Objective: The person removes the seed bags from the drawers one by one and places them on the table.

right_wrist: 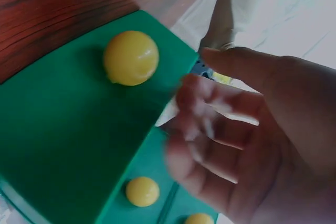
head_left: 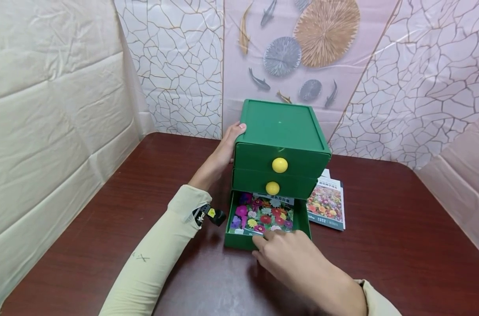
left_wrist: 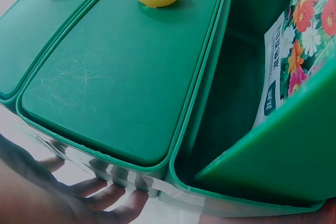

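Note:
A green drawer cabinet (head_left: pixel 280 125) with yellow ball knobs stands on the table. Its bottom drawer (head_left: pixel 238 241) is pulled out, and a flower-printed packet (head_left: pixel 265 216) lies inside. My left hand (head_left: pixel 225 147) rests along the cabinet's left side, the thumb by the top edge; the left wrist view has its fingers (left_wrist: pixel 126 208) spread against that side. At the front of the drawer is my right hand (head_left: pixel 294 252), with loosely bent fingers and nothing in them. The right wrist view shows it blurred, apart from the drawer's yellow knob (right_wrist: pixel 131 57).
Right of the cabinet, another flower-printed packet (head_left: pixel 328 204) lies on the dark red-brown table (head_left: pixel 397 219), partly behind the cabinet. Patterned sheeting (head_left: pixel 172 70) hangs along the table's back, and a pale cloth (head_left: pixel 54 114) lines the left side.

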A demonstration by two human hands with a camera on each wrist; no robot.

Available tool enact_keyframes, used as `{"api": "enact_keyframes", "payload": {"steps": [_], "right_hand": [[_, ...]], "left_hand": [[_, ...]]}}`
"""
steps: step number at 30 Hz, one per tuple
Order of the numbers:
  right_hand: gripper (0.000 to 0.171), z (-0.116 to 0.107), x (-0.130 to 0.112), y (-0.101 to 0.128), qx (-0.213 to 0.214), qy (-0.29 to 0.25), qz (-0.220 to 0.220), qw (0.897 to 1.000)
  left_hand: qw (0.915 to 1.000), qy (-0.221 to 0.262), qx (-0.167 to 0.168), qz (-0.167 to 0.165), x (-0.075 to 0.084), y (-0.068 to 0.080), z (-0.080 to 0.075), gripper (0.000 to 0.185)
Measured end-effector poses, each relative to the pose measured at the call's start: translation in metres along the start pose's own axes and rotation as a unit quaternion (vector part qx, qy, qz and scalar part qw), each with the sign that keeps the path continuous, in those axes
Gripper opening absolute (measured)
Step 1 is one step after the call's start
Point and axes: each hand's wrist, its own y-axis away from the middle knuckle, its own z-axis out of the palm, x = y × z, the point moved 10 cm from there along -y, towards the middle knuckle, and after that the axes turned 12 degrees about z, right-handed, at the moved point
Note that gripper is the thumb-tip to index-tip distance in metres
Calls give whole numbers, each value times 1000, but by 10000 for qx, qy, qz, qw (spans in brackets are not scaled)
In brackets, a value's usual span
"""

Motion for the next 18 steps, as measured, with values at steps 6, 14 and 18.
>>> {"api": "enact_keyframes", "payload": {"steps": [6, 14, 18], "right_hand": [[17, -3, 14, -11, 658, -598, -68, 9960], [3, 28, 49, -27, -392, -1802, 134, 9827], [16, 47, 62, -32, -1160, -2461, 172, 9621]], "left_hand": [[9999, -112, -4, -15, -2, 0, -1, 84], [9999, -115, -10, -24, -2, -1, -1, 86], [9999, -131, 10, -38, -2, -2, -2, 86]]}}
